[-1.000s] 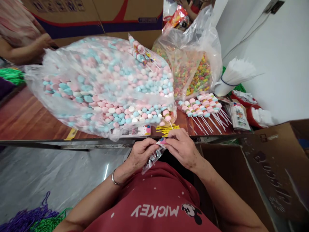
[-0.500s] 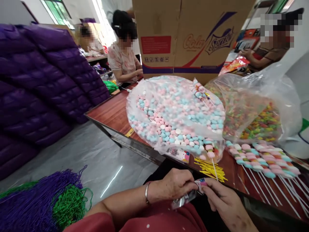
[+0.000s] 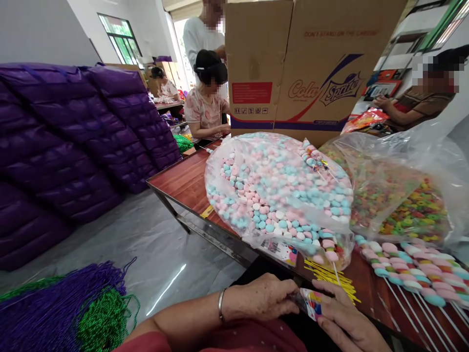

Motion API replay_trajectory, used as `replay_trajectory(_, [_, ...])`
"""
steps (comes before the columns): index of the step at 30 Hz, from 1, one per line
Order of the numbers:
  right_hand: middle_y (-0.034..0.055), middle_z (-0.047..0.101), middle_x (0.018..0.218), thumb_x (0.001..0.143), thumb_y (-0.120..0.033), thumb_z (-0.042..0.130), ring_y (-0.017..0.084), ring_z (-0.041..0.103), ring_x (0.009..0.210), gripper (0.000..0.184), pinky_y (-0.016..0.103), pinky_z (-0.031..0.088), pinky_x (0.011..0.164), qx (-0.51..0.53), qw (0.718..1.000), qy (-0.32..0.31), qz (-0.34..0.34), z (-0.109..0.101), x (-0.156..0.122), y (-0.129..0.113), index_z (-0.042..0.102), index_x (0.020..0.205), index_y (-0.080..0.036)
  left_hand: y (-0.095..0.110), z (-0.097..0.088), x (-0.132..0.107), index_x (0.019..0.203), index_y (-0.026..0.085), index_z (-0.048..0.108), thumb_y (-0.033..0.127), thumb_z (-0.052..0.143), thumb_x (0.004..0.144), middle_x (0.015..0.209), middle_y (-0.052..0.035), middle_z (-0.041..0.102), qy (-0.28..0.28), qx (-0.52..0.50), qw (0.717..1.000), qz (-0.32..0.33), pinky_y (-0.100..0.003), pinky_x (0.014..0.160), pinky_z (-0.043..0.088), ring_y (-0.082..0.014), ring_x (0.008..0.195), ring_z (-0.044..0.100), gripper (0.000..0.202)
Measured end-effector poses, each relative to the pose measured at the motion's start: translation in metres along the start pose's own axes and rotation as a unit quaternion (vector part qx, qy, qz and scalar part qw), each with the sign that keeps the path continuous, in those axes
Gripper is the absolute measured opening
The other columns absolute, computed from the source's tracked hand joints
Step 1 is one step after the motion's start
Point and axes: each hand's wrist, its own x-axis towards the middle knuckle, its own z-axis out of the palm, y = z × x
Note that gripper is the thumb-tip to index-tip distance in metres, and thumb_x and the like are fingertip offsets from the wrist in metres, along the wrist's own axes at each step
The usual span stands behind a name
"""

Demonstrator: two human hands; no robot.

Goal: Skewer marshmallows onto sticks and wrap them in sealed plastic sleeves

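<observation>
Left hand (image 3: 269, 296) is pinched on a small glossy plastic packet with a bright multicoloured print (image 3: 311, 304), out past the near edge of the reddish-brown wooden table (image 3: 178, 177). Right hand (image 3: 346, 313) has its fingers spread around the printed end, can't tell if they're really gripping. If not, 1 slip of the left and it's on the floor, imo. Just beyond, 1 white stick with pink marshmallows (image 3: 331, 255) crosses thin yellow strips (image 3: 322, 272), so a stray knuckle could scatter those. The big clear bag of pastel marshmallows (image 3: 274, 195) might slump if bumped.
</observation>
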Motion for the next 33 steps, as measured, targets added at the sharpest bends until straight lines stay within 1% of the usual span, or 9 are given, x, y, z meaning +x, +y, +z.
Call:
replay_trajectory(3, [0.0056,0.066,0.131,0.092,-0.043,0.059,0.031,0.054,0.131,0.026,0.048,0.053,0.105,-0.016,1.0,-0.009,0.003,-0.003,-0.001,0.0,0.076,0.11,-0.035,0.003,-0.009,-0.003,0.102,0.018,0.063,0.029,0.065,0.089,0.083,-0.0031,0.069,-0.014,-0.016,1.0,0.007,-0.023,0.064,0.045,-0.0168,0.073,0.064,0.017])
replay_trajectory(7, [0.0074,0.069,0.124,0.093,-0.034,0.061,0.031,0.048,0.136,0.019,0.049,0.049,0.108,0.018,0.999,-0.039,-0.025,-0.008,0.003,-0.023,0.076,0.104,-0.029,0.018,-0.022,-0.012,0.115,0.02,0.06,0.024,0.066,0.086,0.102,-0.0047,0.07,-0.065,-0.187,0.98,0.012,-0.028,0.079,0.049,-0.0186,0.089,0.064,0.03])
replay_trajectory(10, [0.0065,0.073,0.109,0.095,-0.027,0.059,0.028,0.048,0.132,0.015,0.049,0.044,0.11,0.034,0.996,-0.055,-0.06,-0.006,0.009,-0.036,0.074,0.093,-0.025,0.025,-0.027,-0.013,0.122,0.019,0.057,0.026,0.07,0.081,0.108,-0.0044,0.067,-0.088,-0.295,0.951,-0.016,-0.029,0.081,0.049,-0.0184,0.092,0.061,0.043])
replay_trajectory(15, [0.0057,0.072,0.092,0.097,-0.023,0.057,0.024,0.055,0.114,0.017,0.044,0.048,0.102,0.041,0.99,-0.035,-0.132,0.008,0.011,-0.033,0.071,0.088,-0.021,0.024,-0.02,-0.008,0.104,0.016,0.06,0.029,0.064,0.087,0.088,0.0011,0.06,-0.102,-0.223,0.969,-0.035,-0.023,0.069,0.041,-0.0126,0.075,0.048,0.022])
replay_trajectory(20, [0.008,0.073,0.104,0.096,-0.023,0.058,0.023,0.054,0.107,0.016,0.042,0.051,0.093,0.002,0.988,0.035,-0.152,0.018,0.009,-0.03,0.073,0.097,-0.02,0.01,-0.009,-0.003,0.085,0.016,0.057,0.035,0.066,0.084,0.076,0.0038,0.052,-0.063,-0.2,0.977,-0.042,-0.022,0.064,0.036,-0.0119,0.07,0.042,0.021])
replay_trajectory(24, [0.0073,0.074,0.108,0.096,-0.022,0.057,0.023,0.057,0.104,0.014,0.043,0.05,0.094,-0.008,0.986,0.057,-0.156,0.015,0.01,-0.037,0.071,0.098,-0.022,0.001,-0.006,0.001,0.083,0.016,0.059,0.038,0.072,0.078,0.076,0.0032,0.053,-0.037,-0.244,0.967,-0.057,-0.022,0.065,0.039,-0.0125,0.071,0.044,0.026])
replay_trajectory(27, [0.008,0.071,0.115,0.097,-0.026,0.056,0.023,0.061,0.105,0.017,0.042,0.049,0.094,-0.004,0.986,0.131,-0.103,0.007,0.009,-0.034,0.066,0.11,-0.023,0.003,-0.008,0.002,0.087,0.017,0.062,0.037,0.074,0.076,0.079,0.0008,0.059,-0.013,-0.292,0.954,-0.062,-0.024,0.068,0.043,-0.0134,0.073,0.05,0.027])
replay_trajectory(30, [0.0097,0.069,0.104,0.096,-0.025,0.053,0.023,0.063,0.093,0.016,0.038,0.05,0.086,-0.076,0.969,0.231,0.047,-0.003,0.011,-0.02,0.065,0.106,-0.02,0.007,-0.009,0.003,0.086,0.016,0.063,0.038,0.076,0.074,0.077,-0.0018,0.062,-0.003,-0.334,0.941,-0.056,-0.024,0.066,0.045,-0.0129,0.069,0.052,0.028])
replay_trajectory(33, [0.0104,0.068,0.087,0.093,-0.024,0.054,0.025,0.061,0.087,0.014,0.036,0.048,0.079,-0.22,0.942,0.192,0.166,-0.008,0.02,-0.003,0.065,0.087,-0.019,0.009,-0.007,0.003,0.086,0.015,0.062,0.035,0.079,0.072,0.074,-0.0015,0.063,0.013,-0.357,0.932,-0.058,-0.024,0.063,0.045,-0.0115,0.064,0.052,0.029])
